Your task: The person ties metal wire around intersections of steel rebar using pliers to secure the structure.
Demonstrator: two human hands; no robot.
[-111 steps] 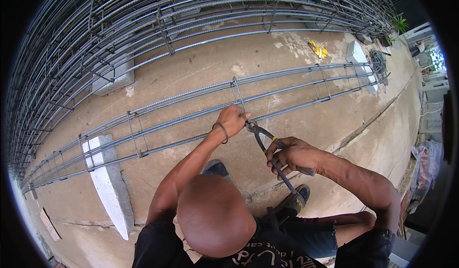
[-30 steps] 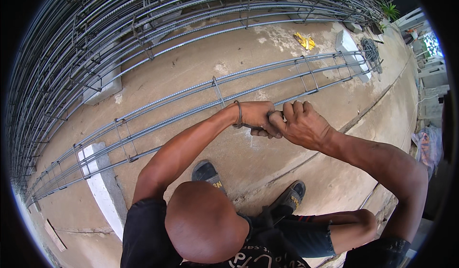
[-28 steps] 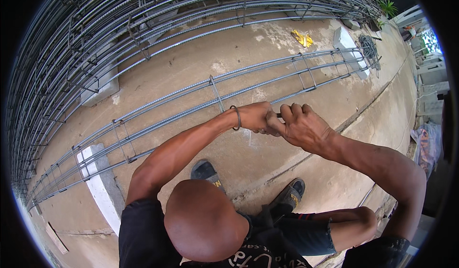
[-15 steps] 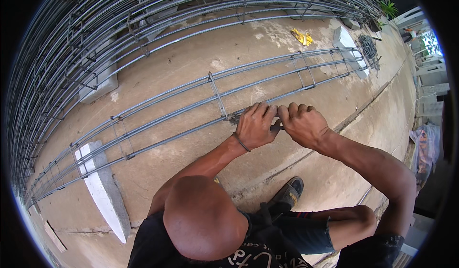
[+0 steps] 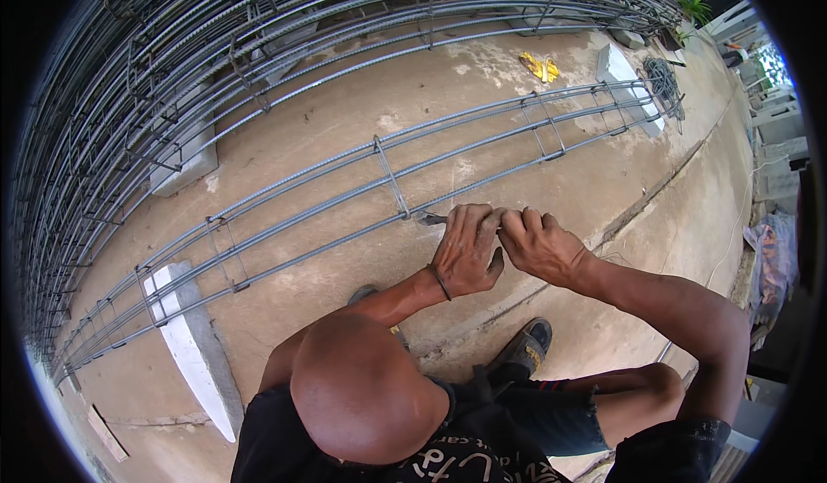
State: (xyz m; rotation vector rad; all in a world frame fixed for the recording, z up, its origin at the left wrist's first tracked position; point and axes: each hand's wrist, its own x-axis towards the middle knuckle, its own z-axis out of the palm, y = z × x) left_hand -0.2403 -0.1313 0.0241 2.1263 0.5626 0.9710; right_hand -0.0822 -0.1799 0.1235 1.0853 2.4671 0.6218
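A long, narrow rebar cage (image 5: 327, 206) with square stirrups rests across two white blocks (image 5: 194, 354). Just below its middle stirrup (image 5: 390, 177), my left hand (image 5: 465, 250) is closed over dark pliers (image 5: 435, 219), whose head pokes out to the left near the lower bar. My right hand (image 5: 538, 249) is closed beside it, fingertips meeting the left fingers; what it grips is mostly hidden. Both hands are on my side of the cage, above my sandaled feet (image 5: 527, 345).
Stacked rebar cages (image 5: 258, 27) fill the far side on blocks. A yellow crumpled item (image 5: 538, 67) and a coil of wire (image 5: 662, 87) lie beyond the cage. A plastic-wrapped bundle (image 5: 771, 259) sits at the right edge, and a crack (image 5: 655, 195) crosses the concrete.
The pliers were upright with handles spread below the stirrup; they now lie sideways under both hands. My left hand left the stirrup, turned, and has lately moved slightly toward me with the right.
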